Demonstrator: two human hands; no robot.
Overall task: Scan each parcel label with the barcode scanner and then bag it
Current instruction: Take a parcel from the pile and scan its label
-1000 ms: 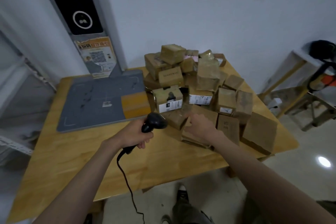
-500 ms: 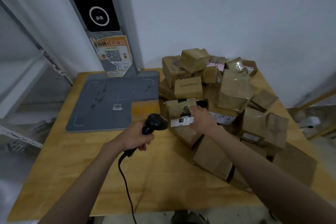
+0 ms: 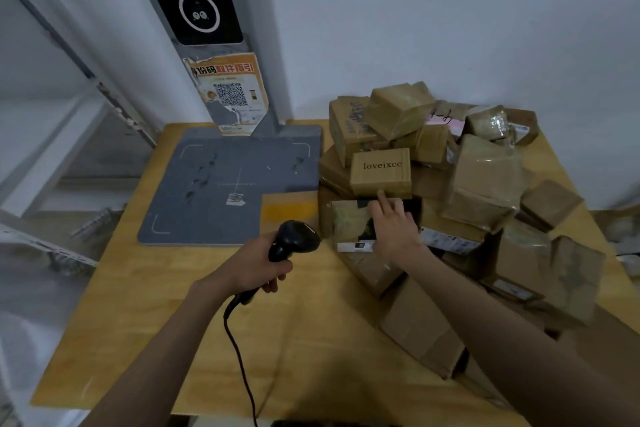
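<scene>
A heap of brown cardboard parcels (image 3: pixel 485 177) covers the right half of the wooden table (image 3: pixel 166 322). My left hand (image 3: pixel 256 267) grips a black corded barcode scanner (image 3: pixel 292 239), its head pointing right toward the heap. My right hand (image 3: pixel 394 225) rests on a small taped parcel (image 3: pixel 349 224) with a white label along its lower edge, at the front left of the heap. Its fingers lie over the parcel's top, the index finger reaching up to the box printed "loveixcc" (image 3: pixel 381 172). Whether the fingers curl round the parcel is not plain.
A grey scanning mat (image 3: pixel 221 184) with a tall post (image 3: pixel 207 28) carrying a black screen and a QR poster stands at the back left. The scanner's cable (image 3: pixel 242 367) trails over the table's front edge. A metal shelf frame (image 3: pixel 69 135) stands on the left.
My right hand left a low box at the front of the heap and moved up and left onto the small labelled parcel. The view swung left and closer. The scanner stayed put.
</scene>
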